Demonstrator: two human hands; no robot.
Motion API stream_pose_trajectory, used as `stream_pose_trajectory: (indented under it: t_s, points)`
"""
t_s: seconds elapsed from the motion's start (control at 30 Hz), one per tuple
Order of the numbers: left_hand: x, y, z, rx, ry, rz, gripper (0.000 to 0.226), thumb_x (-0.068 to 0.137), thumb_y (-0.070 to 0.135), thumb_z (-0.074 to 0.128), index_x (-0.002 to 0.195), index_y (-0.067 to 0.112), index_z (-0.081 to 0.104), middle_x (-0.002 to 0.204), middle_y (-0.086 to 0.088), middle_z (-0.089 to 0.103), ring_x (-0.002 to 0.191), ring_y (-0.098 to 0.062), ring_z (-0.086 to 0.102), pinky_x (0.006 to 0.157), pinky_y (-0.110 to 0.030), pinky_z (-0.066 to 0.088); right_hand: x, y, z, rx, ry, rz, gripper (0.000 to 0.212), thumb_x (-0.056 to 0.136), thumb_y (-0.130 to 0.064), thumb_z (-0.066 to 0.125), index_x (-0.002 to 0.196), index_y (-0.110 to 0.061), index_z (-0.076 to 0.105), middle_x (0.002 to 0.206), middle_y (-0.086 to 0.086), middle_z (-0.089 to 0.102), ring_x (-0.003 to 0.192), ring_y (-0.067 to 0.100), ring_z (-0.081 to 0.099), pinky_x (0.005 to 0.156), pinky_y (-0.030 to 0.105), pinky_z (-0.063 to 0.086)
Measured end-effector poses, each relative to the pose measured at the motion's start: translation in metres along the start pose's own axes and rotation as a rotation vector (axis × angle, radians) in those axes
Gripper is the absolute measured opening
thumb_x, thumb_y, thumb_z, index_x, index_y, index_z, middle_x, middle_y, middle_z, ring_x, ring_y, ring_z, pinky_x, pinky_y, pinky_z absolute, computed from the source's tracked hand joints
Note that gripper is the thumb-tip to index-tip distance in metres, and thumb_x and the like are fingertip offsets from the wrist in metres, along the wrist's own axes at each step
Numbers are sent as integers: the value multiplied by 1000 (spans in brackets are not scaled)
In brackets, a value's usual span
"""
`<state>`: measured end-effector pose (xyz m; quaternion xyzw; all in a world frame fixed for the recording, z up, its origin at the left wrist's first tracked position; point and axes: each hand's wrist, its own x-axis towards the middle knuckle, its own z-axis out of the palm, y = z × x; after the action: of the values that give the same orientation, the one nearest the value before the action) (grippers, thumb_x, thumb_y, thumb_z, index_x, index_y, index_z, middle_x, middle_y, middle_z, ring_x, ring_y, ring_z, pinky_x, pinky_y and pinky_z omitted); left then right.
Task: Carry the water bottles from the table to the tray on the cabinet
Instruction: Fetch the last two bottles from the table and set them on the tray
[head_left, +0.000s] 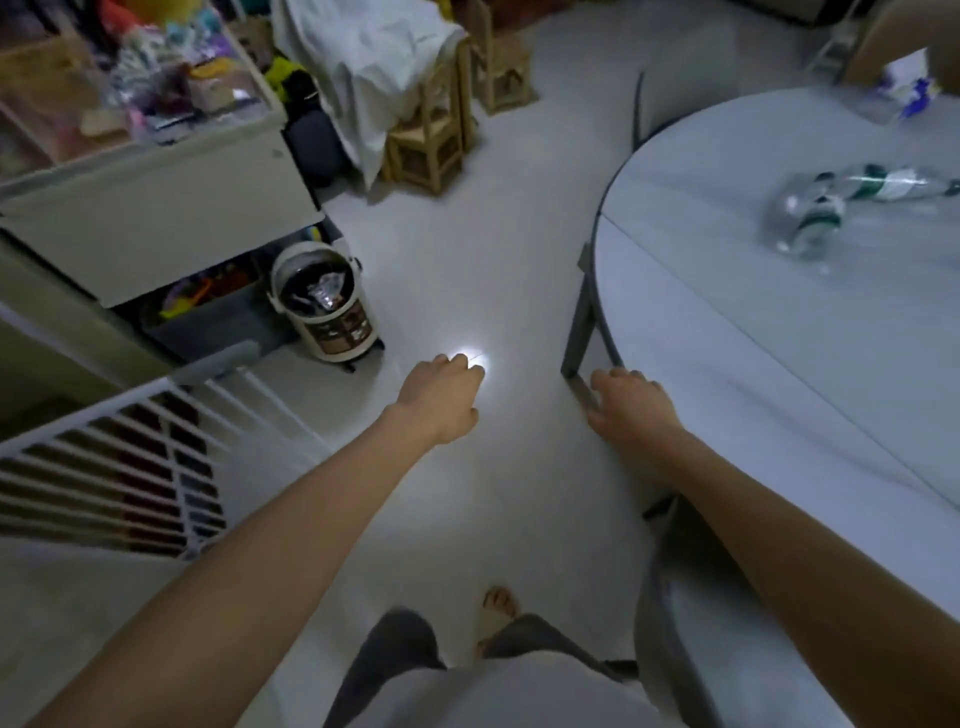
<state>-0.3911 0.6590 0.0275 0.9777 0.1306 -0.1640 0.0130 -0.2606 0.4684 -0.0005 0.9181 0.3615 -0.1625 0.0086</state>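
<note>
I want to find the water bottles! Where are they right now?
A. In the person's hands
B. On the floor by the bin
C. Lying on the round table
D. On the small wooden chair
C: two clear water bottles lie on their sides on the round table, while the left hand and right hand hold nothing.

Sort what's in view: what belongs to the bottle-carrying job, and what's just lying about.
Job: two water bottles lying on the table; left hand and right hand, both empty.

Lying about: bin, small wooden chairs, white railing.
</note>
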Motion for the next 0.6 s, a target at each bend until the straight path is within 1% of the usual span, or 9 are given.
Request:
stream_pose_trajectory:
  t_s: [0.1,0.23,0.37,0.5,0.6]
  points:
    - [64,-11,-20,51,-23,63,42,93,30,51,131,12,48,129,-9,50,119,-29,48,92,-38,41,35,22,-15,28,-2,88,39,94,-31,49,127,-11,48,128,13,52,117,32,50,96,41,40]
    - [181,-6,-51,88,-13,210,41,93,29,51,129,11,50,129,-9,50,119,-29,48,97,-39,41,91,71,-32,70,12,249,39,95,-31,48,128,-11,47,128,11,52,116,31,50,95,41,40]
    - [295,19,-81,85,14,407,43,92,27,52,132,11,48,132,-10,46,121,-29,45,97,-38,39,143,125,-51,136,48,454,38,95,-32,50,127,-11,46,127,11,52,116,30,50,95,39,40]
    - [392,47,-120,137,5,587,47,92,30,53,134,11,45,135,-10,42,123,-29,43,98,-38,38,183,172,-80,270,106,666,38,94,-31,52,127,-12,47,126,11,52,115,30,51,92,38,40]
    - [459,75,-149,169,0,696,50,93,30,53,137,10,42,137,-11,40,124,-29,42,99,-39,39,203,211,-97,397,183,822,43,94,-31,54,132,-12,45,128,11,52,117,31,51,92,39,41]
